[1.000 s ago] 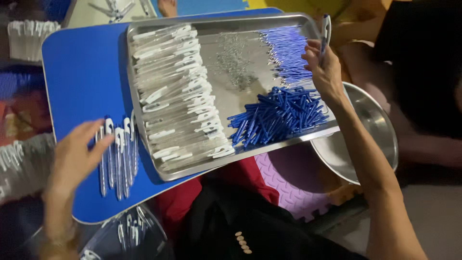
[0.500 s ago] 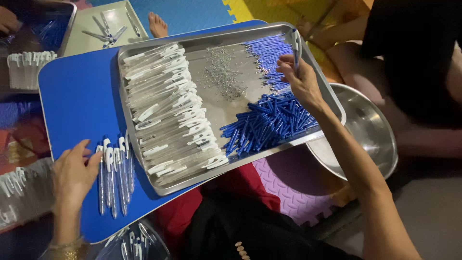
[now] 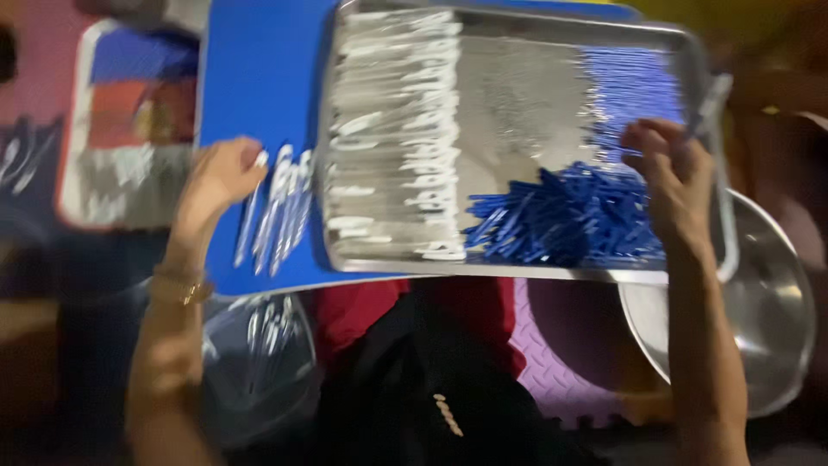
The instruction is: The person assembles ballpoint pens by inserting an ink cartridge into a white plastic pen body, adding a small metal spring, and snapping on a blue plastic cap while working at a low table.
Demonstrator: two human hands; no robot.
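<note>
Under everything I see a floor of coloured foam mats (image 3: 561, 345), with a blue board (image 3: 259, 78) laid across my lap as a counter. On that board sits a metal tray (image 3: 517, 112), my landmark. Inside the tray, along its left side, run rows of white clip pieces (image 3: 397, 138); in its near right corner lies a loose heap of blue plastic pieces (image 3: 561, 220). My right hand (image 3: 668, 177) hangs over the right end of that heap, fingers curled; the frame is too blurred for me to tell whether its grip holds anything. Just left of the tray, on the bare board, lies a small row of white clips (image 3: 280, 211). My left hand (image 3: 220, 177) rests on their left edge, fingers bent loosely, clamping nothing. Beyond the tray's near right corner sits a steel bowl (image 3: 763, 302).
</note>
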